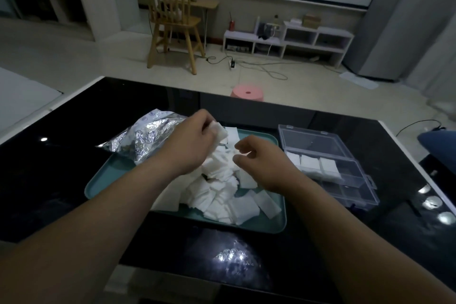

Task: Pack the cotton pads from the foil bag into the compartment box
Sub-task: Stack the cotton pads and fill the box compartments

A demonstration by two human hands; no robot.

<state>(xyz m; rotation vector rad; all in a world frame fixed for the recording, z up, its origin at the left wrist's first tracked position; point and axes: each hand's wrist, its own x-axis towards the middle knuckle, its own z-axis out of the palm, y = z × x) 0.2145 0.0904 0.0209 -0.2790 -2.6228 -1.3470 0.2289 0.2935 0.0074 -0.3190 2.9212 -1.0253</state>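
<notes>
Dozens of cotton pads (222, 190) lie heaped on the teal tray (108, 180) in the middle of the dark surface (49, 180), overlapping at every angle, so the pile as a whole has no common direction. The foil bag (145, 136) lies crumpled across the tray's far left corner, its long axis running from there toward the pile; its mouth seems to face the pads, though the left hand (195, 140) hides that end. That hand has its fingers (209, 128) closed on a small stack of pads (220, 131), lifted just above the heap. The right hand (261, 163) hovers over the pile with its fingers (240, 153) loosely curled and narrow; whether they pinch a pad I cannot tell.

The compartment box (345, 180) sits just to the right of the tray, lid laid open away from the person, its long axis running away from the person and slightly leftward. Three cells in the middle row already hold squared stacks; the near cells look empty.

To do this step well, I judge the pads should be squared into a neat stack between both hands before they travel, edges aligned with the cell walls, then lowered flat into a free near cell rather than dropped, since loose pads will fan out and catch on the dividers.
</notes>
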